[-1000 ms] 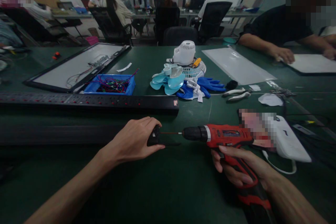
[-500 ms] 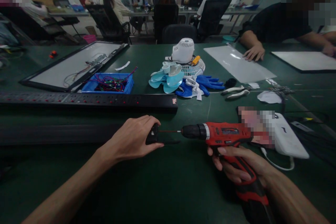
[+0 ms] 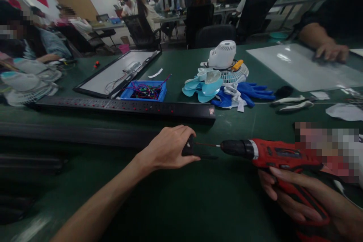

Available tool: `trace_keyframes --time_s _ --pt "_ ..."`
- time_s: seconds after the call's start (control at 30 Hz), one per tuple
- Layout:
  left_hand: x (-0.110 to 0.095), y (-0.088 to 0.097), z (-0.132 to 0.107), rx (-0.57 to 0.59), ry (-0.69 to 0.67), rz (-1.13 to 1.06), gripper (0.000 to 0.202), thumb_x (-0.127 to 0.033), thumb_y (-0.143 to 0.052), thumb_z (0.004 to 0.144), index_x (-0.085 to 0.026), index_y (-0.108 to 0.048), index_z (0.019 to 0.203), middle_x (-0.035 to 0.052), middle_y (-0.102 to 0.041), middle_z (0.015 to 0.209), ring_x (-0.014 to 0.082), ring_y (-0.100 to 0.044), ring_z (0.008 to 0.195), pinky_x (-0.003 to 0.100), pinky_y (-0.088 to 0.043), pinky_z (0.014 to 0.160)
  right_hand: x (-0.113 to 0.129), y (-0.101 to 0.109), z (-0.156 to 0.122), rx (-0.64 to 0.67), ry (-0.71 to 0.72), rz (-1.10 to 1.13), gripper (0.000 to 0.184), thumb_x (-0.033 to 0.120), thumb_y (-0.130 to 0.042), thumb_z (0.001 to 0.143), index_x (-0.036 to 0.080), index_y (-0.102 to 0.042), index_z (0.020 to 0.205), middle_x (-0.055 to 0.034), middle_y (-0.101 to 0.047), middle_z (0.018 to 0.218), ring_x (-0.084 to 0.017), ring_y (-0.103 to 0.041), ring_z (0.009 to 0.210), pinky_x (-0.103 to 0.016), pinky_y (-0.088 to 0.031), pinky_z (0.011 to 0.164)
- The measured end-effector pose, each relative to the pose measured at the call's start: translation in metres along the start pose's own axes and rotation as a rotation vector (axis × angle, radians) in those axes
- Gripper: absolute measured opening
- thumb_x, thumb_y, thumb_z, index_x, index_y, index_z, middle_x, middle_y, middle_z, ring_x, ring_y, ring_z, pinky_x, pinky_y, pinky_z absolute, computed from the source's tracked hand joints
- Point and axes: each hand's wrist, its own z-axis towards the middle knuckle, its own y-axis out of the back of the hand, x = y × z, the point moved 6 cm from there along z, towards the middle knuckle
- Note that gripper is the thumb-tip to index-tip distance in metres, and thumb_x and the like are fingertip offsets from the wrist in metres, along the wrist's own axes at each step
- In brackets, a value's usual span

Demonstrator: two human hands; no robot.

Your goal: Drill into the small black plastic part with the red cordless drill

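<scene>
My left hand [image 3: 170, 147] is closed around the right-hand end of a long black bar [image 3: 113, 136], thumb below and fingers over the top. A red and black cordless drill [image 3: 278, 153] is in my right hand [image 3: 300, 196], which wraps round its handle. From the drill's chuck a long thin screwdriver bit [image 3: 207, 145] points left to the bar's end face. Its tip reaches that end beside my left fingers; whether it sits in a screw is too small to tell. Behind the bar lies a black power strip [image 3: 127, 109] with a row of red dots.
Beyond the strip are a blue tray [image 3: 122, 96] of wires, a framed panel [image 3: 104, 79], light-blue fan blades [image 3: 202, 89], a white fan [image 3: 222, 55], blue gloves [image 3: 255, 90] and pliers [image 3: 295, 104]. More black bars [image 3: 28, 163] lie left. A co-worker's hand [image 3: 331, 51] rests on a sheet.
The view has turned left, so everything sits further right in it, and more bars and fans show at left. The drill, bit and bar keep nearly the same position to each other.
</scene>
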Motion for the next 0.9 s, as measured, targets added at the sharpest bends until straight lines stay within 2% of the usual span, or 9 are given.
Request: trace_keyframes --time_s 0.13,0.23,0.37,0.7,0.9 --pt "0.000 -0.001 0.000 -0.008 -0.009 -0.008 0.057 -0.058 -0.073 0.088 -0.017 -0.057 0.123 0.0083 -0.068 0.114 0.0255 -0.067 0.102 0.039 -0.055 0.083 -0.004 0.003 0.000 -0.042 -0.051 -0.007 0.043 0.057 -0.076 0.083 0.018 -0.069 0.067 -0.0005 -0.066 0.056 -0.001 -0.036 0.027 -0.015 -0.040 0.032" --pt "0.000 0.000 0.000 -0.019 -0.017 -0.008 0.056 -0.057 -0.074 0.088 -0.017 -0.057 0.123 0.0080 -0.068 0.114 0.0255 -0.067 0.102 0.038 -0.055 0.081 -0.002 -0.002 -0.001 -0.054 -0.083 0.028 0.040 0.054 -0.080 0.080 0.019 -0.069 0.065 0.0032 -0.060 0.053 0.000 -0.031 0.027 -0.013 -0.038 0.031" --pt "0.000 0.000 -0.001 -0.023 -0.018 -0.004 0.057 -0.057 -0.074 0.088 -0.017 -0.057 0.124 0.0080 -0.068 0.114 0.0260 -0.067 0.103 0.039 -0.055 0.082 0.000 -0.006 -0.002 -0.062 -0.089 0.068 0.038 0.050 -0.083 0.078 0.018 -0.068 0.063 0.0042 -0.060 0.055 0.001 -0.032 0.027 -0.014 -0.042 0.032" --pt "-0.001 0.001 -0.001 -0.021 -0.018 -0.016 0.056 -0.057 -0.073 0.090 -0.017 -0.056 0.125 0.0082 -0.068 0.117 0.0256 -0.067 0.105 0.039 -0.055 0.084 -0.009 0.004 0.001 0.044 -0.066 0.172 0.033 0.044 -0.070 0.093 0.017 -0.069 0.074 0.0045 -0.062 0.057 0.000 -0.035 0.028 -0.016 -0.047 0.037" --pt "-0.001 -0.001 0.000 -0.023 -0.017 0.002 0.057 -0.059 -0.071 0.091 -0.017 -0.057 0.125 0.0083 -0.068 0.117 0.0257 -0.068 0.104 0.039 -0.055 0.083 -0.003 -0.001 -0.001 0.052 -0.082 0.143 0.032 0.045 -0.076 0.088 0.018 -0.070 0.073 0.0051 -0.062 0.056 0.000 -0.036 0.029 -0.014 -0.045 0.036"
